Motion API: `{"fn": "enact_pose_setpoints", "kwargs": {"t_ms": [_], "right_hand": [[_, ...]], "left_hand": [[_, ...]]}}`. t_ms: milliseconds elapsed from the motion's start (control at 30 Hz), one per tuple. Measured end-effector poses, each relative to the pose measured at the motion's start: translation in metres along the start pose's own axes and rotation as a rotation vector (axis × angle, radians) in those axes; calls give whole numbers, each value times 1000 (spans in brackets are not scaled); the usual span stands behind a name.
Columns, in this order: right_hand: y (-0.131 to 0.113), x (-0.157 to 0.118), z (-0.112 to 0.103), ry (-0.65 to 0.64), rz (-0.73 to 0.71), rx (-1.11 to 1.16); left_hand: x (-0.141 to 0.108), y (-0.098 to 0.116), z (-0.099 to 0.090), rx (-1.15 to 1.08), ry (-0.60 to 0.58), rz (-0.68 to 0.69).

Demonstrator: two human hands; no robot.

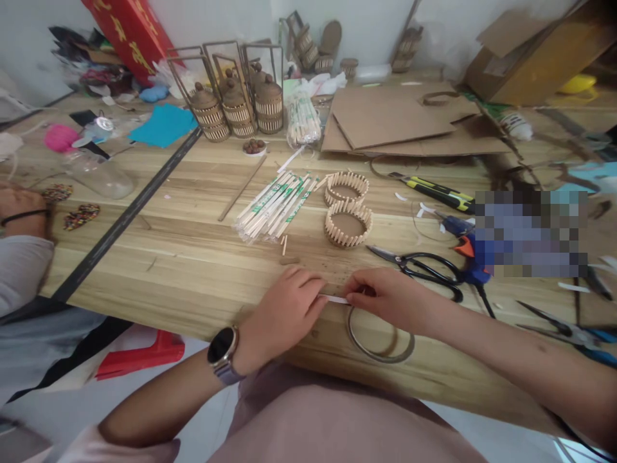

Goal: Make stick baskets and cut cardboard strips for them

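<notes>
Near the table's front edge, my left hand (289, 308) pinches the left end of a narrow white strip (336, 299). The strip's right end is between the fingers of my right hand (380, 297), so it spans the gap between both hands. A thin round hoop (409, 350) lies on the table just below my right hand, partly hidden by it. Beyond the hands stand two rings of short wooden sticks, one (348, 225) nearer and one (346, 186) behind it. Black-handled scissors (429, 265) lie to the right of my right hand.
Wrapped sticks (277, 206) lie mid-table. A yellow-black cutter (438, 193), a blue glue gun (477, 257) and pliers (569, 331) are at right. Lidded baskets (238, 112) and cardboard (390, 119) stand or lie behind. Another person's arm (24, 225) rests at left.
</notes>
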State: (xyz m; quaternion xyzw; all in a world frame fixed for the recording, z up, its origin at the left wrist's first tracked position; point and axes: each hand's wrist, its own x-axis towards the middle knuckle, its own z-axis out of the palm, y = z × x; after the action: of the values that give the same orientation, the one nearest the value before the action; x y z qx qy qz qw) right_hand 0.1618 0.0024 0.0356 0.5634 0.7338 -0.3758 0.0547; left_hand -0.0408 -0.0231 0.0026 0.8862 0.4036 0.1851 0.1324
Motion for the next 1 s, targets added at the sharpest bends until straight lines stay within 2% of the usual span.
{"fn": "enact_pose_setpoints", "kwargs": {"t_ms": [167, 300, 467, 633, 833, 933, 1000], "right_hand": [[-3, -16, 2, 38, -3, -3], [-2, -26, 10, 96, -69, -6], [2, -36, 16, 155, -134, 37], [5, -48, 16, 166, -134, 139], [1, -55, 29, 273, -79, 245], [1, -59, 36, 357, -42, 292], [2, -62, 37, 369, -28, 254]], "left_hand": [[17, 8, -9, -268, -287, -116], [24, 15, -8, -345, -365, -202], [27, 17, -5, -418, -385, -253], [28, 21, -5, -455, -328, -348], [25, 22, -7, -601, -312, -452], [23, 22, -6, -606, -300, -453], [21, 23, -6, -600, -288, -440]]}}
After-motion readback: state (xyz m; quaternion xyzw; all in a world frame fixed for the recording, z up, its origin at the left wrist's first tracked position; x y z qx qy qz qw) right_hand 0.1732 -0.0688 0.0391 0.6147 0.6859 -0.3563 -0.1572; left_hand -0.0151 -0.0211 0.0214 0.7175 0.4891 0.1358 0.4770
